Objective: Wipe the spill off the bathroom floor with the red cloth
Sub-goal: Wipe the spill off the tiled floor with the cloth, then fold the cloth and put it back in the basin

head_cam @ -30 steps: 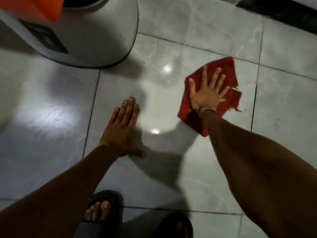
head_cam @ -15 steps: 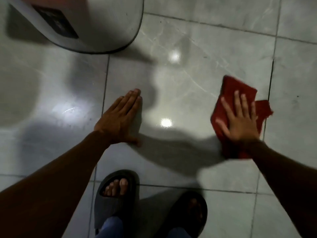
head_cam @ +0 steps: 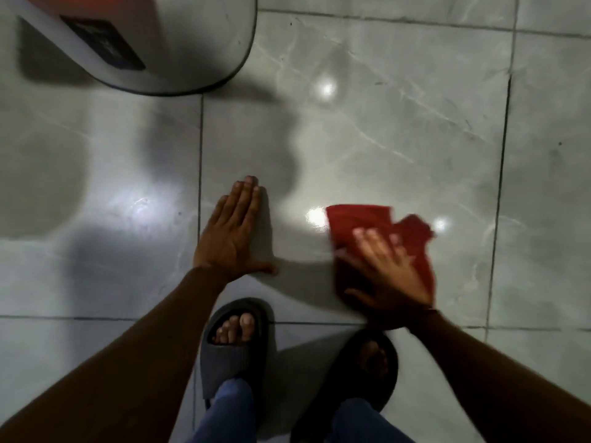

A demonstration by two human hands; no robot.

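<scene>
While the left hand (head_cam: 232, 233) lies flat on the grey tiled floor (head_cam: 399, 139), palm down with its fingers (head_cam: 244, 195) straight and close together and the thumb stretched out to the side, the right hand (head_cam: 388, 276) presses on the red cloth (head_cam: 361, 219). That hand is blurred, but its fingers (head_cam: 371, 239) appear spread and extended over the fabric, pressing flat rather than curled around it. The cloth lies crumpled on the same large tile, to the right of the left hand and well apart from it, with one flatter part reaching away from the person and a bunched fold sticking out on the right side. Bright spots of reflected light sit on the glossy tile just beside the cloth, on either side of it. Whether any liquid lies on the floor cannot be told from the shine.

Both forearms reach in from the bottom edge. Between them stand the person's feet in dark slide sandals: the left sandal (head_cam: 235, 343) with toes showing, just behind the left hand, and the right sandal (head_cam: 361, 378) in deep shadow below the right wrist. Blue trouser legs (head_cam: 230, 407) show at the bottom edge. In the top left corner sits the rounded base of a white appliance (head_cam: 192, 39) with a dark label, casting a shadow on the tiles.
</scene>
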